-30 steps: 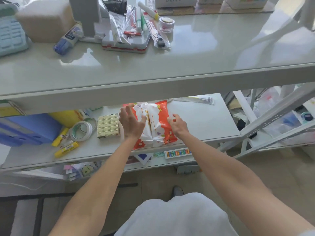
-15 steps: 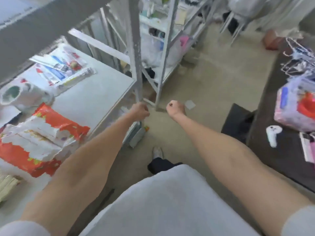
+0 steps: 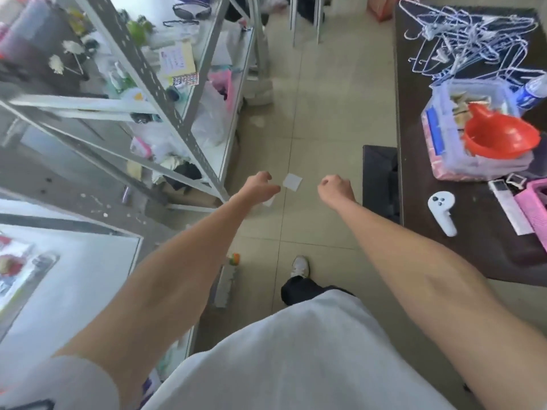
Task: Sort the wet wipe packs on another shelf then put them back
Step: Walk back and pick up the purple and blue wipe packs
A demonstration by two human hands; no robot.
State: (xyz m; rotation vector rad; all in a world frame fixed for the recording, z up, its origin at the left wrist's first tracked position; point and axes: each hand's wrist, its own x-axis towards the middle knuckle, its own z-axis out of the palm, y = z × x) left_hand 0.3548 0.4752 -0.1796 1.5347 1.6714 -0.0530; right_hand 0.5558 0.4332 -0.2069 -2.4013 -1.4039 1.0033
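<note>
Both arms stretched forward over the floor [image 3: 310, 119], left hand [image 3: 260, 187] loosely curled, right hand [image 3: 336, 189] fisted, both holding nothing; wet wipe packs out of view, worktop [image 3: 473, 232] on right

Items on the white shelf [image 3: 74, 279] at lower left are blurred and cut by the frame edge — not identifiable. Fingers of both hands are curled under, hidden. The pink item [image 3: 535, 208] at right edge is cropped — unidentifiable.
</note>
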